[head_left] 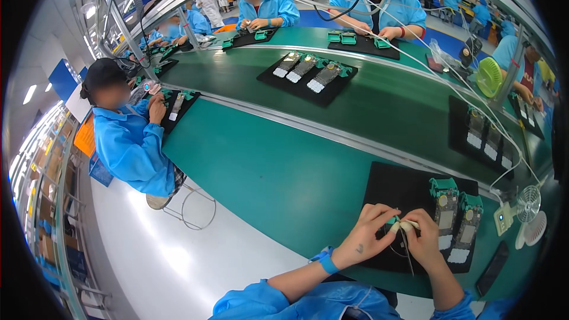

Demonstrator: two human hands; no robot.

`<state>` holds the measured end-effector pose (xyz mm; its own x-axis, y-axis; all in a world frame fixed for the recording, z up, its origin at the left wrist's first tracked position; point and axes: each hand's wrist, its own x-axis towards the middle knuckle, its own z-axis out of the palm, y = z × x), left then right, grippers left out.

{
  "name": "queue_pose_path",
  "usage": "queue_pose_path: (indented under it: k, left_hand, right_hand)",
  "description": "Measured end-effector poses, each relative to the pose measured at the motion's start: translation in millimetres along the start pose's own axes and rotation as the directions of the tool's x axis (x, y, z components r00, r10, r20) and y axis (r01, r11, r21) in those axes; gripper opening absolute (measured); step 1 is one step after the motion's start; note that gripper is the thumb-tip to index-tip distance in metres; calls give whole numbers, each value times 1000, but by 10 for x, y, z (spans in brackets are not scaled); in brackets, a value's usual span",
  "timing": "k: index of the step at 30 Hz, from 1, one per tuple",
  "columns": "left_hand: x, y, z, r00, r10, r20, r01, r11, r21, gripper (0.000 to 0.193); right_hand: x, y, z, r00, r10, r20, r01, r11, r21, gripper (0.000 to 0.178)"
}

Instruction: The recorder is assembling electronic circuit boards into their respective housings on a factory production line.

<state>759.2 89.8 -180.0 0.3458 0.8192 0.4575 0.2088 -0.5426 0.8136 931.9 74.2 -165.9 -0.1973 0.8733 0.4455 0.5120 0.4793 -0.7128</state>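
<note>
Above the black mat (pixel 379 186), my two hands meet with fingertips pinched together. My left hand (pixel 368 236), with a blue band at its wrist, is closed on a small green part (pixel 392 220), mostly hidden by the fingers. My right hand (pixel 425 242) is closed too; a thin metal tool like tweezers (pixel 409 258) slants down from its fingers. Pale finger covers show on some fingertips. Just right of my hands lie two circuit boards, the nearer board (pixel 468 228) and the farther board (pixel 446 213), each with a green clip piece at its far end and white pads at its near end.
A phone (pixel 493 268) lies right of the mat, near a small fan (pixel 528 204) and a white device (pixel 504 219). Beyond a metal rail, the green conveyor (pixel 391 124) carries mats of boards (pixel 308 74). Co-workers in blue sit left (pixel 127 142) and across. White cables hang at right.
</note>
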Motion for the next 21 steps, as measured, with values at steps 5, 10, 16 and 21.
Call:
queue_pose_path:
  k: [5, 10, 16, 21]
  left_hand:
    - [47, 46, -7, 1000, -17, -20, 17, 999, 27, 36]
    - [57, 51, 25, 995, 9, -103, 1, 995, 95, 30]
    - [85, 106, -47, 996, -24, -88, 33, 994, 107, 25]
    - [69, 62, -73, 1000, -4, -16, 5, 995, 95, 26]
  right_hand:
    - [28, -6, -70, 999, 17, 39, -18, 1000, 11, 12]
    - [12, -24, -1, 999, 52, -16, -52, 998, 27, 13]
    - [31, -20, -8, 1000, 18, 9, -19, 998, 58, 13]
    - [-10, 81, 34, 999, -24, 44, 19, 993, 114, 14]
